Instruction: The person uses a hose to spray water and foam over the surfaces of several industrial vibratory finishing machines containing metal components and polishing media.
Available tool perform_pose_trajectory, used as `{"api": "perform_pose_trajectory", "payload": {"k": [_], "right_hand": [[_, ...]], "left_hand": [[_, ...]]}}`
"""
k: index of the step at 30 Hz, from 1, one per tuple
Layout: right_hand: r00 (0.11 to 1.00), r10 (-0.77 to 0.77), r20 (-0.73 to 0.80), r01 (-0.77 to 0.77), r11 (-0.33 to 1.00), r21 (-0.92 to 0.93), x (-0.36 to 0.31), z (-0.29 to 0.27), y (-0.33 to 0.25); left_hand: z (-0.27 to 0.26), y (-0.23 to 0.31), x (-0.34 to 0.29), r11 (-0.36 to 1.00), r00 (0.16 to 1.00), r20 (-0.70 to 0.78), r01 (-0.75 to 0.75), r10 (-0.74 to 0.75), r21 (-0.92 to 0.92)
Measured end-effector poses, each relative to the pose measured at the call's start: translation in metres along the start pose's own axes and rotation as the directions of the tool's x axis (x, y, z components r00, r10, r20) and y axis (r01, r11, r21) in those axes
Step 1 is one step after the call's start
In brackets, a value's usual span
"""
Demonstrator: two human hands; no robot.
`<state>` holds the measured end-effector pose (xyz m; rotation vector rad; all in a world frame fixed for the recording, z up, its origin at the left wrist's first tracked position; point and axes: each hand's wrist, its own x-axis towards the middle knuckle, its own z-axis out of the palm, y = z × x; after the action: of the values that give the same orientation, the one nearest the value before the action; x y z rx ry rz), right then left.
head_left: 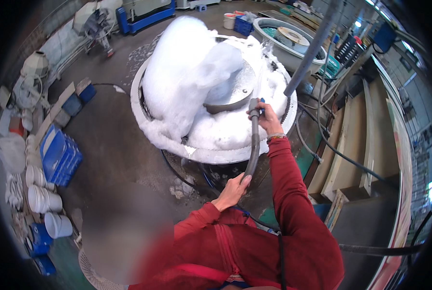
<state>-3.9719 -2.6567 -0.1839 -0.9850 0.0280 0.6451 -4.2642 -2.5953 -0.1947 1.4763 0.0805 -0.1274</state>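
Observation:
A grey hose point(255, 145) runs up between my two hands toward a large round tub point(211, 155). My right hand point(268, 117) is closed round the hose near its upper end, by a fitting with a blue part. Lower down, my left hand point(232, 192) wraps round the same hose. White foam point(177, 72) heaps high over the tub's left side and spreads across its rim. In the tub's middle a wet, domed metal centre point(242, 82) shows through the foam. Spray seems to leave the hose end toward the far right of the tub.
A grey post point(315, 48) slants down at the tub's right edge. Behind it stands a second round tub point(298, 53). Dark hoses point(341, 157) trail along the right beside wooden boards point(358, 140). On the left are blue crates point(61, 154) and white buckets point(44, 199).

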Motion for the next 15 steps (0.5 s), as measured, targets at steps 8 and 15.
{"api": "perform_pose_trajectory", "payload": {"k": [8, 15], "right_hand": [[0.915, 0.31, 0.257, -0.274, 0.947, -0.167, 0.008, 0.133, 0.065], [0.897, 0.316, 0.31, -0.23, 0.931, -0.281, 0.038, 0.139, 0.061]], "left_hand": [[-0.013, -0.016, -0.042, 0.997, 0.935, -0.355, -0.026, -0.001, -0.071], [-0.018, 0.014, -0.035, 0.997, 0.904, -0.426, -0.062, 0.036, -0.046]]}}
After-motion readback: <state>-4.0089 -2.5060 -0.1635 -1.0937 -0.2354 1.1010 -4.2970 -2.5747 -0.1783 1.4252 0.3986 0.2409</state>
